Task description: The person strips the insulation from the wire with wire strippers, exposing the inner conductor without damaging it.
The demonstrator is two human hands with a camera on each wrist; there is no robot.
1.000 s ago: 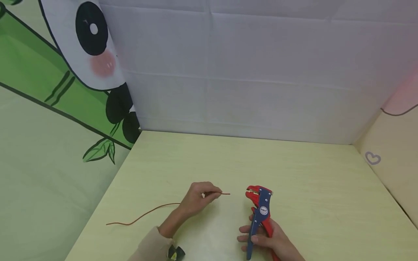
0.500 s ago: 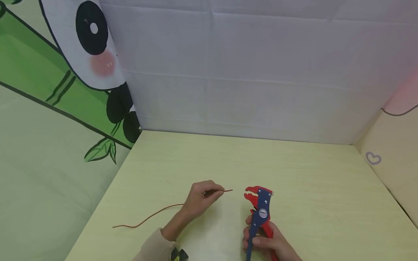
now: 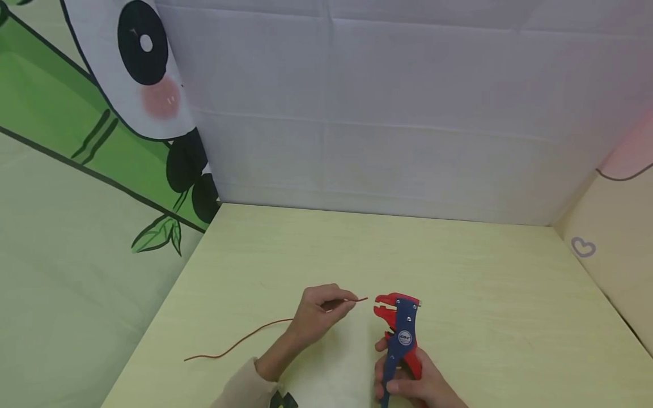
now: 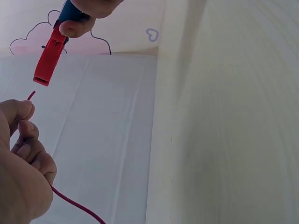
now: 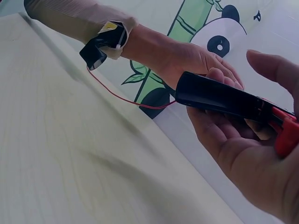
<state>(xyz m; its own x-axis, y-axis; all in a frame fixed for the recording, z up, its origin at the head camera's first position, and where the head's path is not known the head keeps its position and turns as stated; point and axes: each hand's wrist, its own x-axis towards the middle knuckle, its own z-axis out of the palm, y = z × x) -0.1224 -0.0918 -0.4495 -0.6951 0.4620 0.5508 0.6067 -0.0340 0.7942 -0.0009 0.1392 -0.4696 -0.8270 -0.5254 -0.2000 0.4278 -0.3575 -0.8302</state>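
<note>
My left hand (image 3: pixel 321 311) pinches a thin red wire (image 3: pixel 240 341) close to one end, and a short tip sticks out past the fingertips. The rest of the wire trails back to the left beyond the wrist. In my right hand (image 3: pixel 415 379) I grip a blue and red wire stripper (image 3: pixel 405 334) by its handles, its head up and its red jaws apart. Those jaws face the wire tip across a small gap. From the left wrist view, the red nose of the wire stripper (image 4: pixel 49 60) points down toward the wire tip. The right wrist view shows the dark handle (image 5: pixel 219 95) lying across my fingers.
Both hands are over a pale wood-grain table (image 3: pixel 484 283). A white cloth wall (image 3: pixel 382 113) rises behind its far edge. On the left hangs a panda-and-bamboo print (image 3: pixel 143 62). A dark wrist camera (image 5: pixel 100 49) sits on the left sleeve.
My left hand has moved slightly right with the wire. My right hand has brought the wire stripper a little left, narrowing the gap, and its fingers have closed in around the handles.
</note>
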